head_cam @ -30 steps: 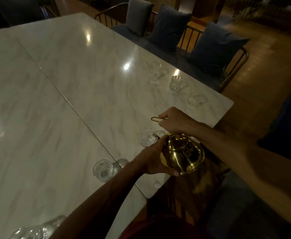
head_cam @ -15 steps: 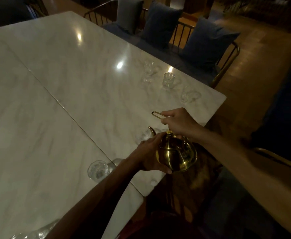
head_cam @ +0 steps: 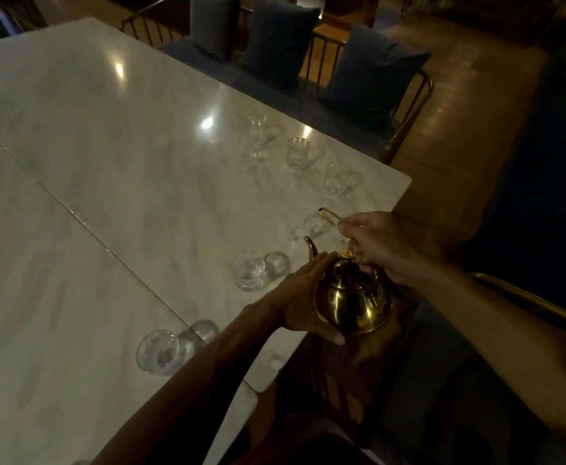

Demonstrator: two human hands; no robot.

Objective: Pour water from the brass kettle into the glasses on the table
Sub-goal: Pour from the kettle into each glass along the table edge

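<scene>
The brass kettle (head_cam: 352, 297) hangs upright over the table's near edge, spout pointing away from me. My right hand (head_cam: 379, 246) grips its wire handle from above. My left hand (head_cam: 303, 303) cups the kettle's left side and underside. Several clear glasses stand along the white marble table (head_cam: 107, 196): one near glass (head_cam: 249, 271) just left of the spout, a nearest glass (head_cam: 157, 350) by my left forearm, a glass behind the spout (head_cam: 296, 226), and three far glasses (head_cam: 297, 153) towards the far edge.
A dark seam runs diagonally across the tabletop. Blue cushions (head_cam: 372, 72) sit on a brass-framed bench behind the table. A brass chair rail (head_cam: 526, 300) curves under my right forearm. The wooden floor lies to the right.
The view has shifted, so the glasses and table edge sit further right and closer. The kettle has been tipped back upright, both hands still holding it near the table edge.
</scene>
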